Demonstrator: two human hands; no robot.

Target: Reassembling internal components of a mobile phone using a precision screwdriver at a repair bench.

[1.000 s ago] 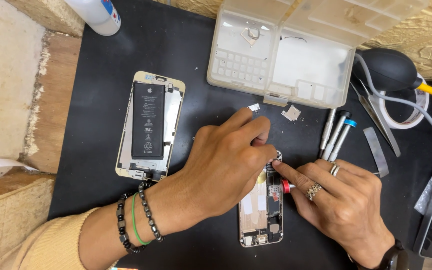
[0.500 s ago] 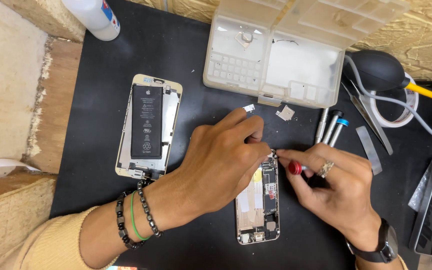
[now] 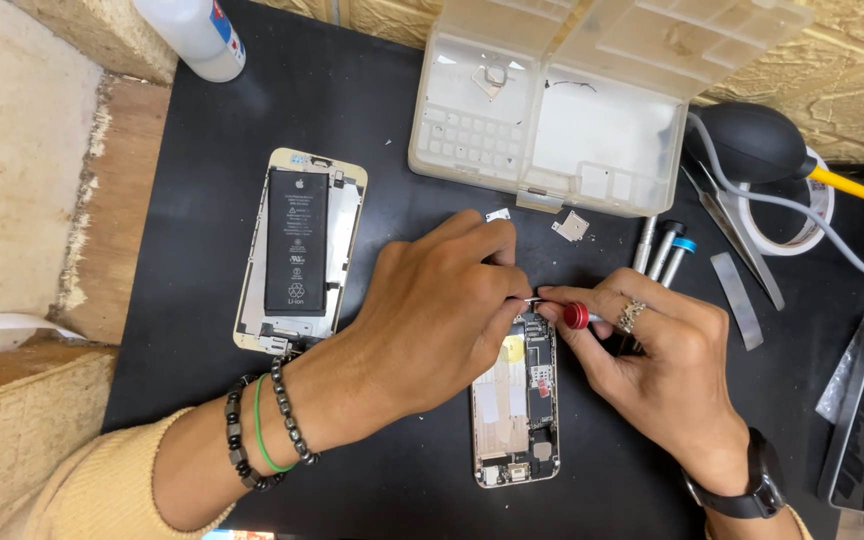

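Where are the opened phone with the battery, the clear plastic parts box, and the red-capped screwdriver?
opened phone with the battery (image 3: 297, 250): head view, point on the black battery face.
clear plastic parts box (image 3: 592, 150): head view, point on the bare floor of its large compartment.
red-capped screwdriver (image 3: 576, 316): head view, point on the red cap, held by the right hand (image 3: 667, 375).

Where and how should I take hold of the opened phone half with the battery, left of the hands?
Grip the phone half with the battery across its two long side edges, near mid-length, coming straight down from above. It lies flat and open-face up on the black mat, so the thin rails are likely the only safe hold.
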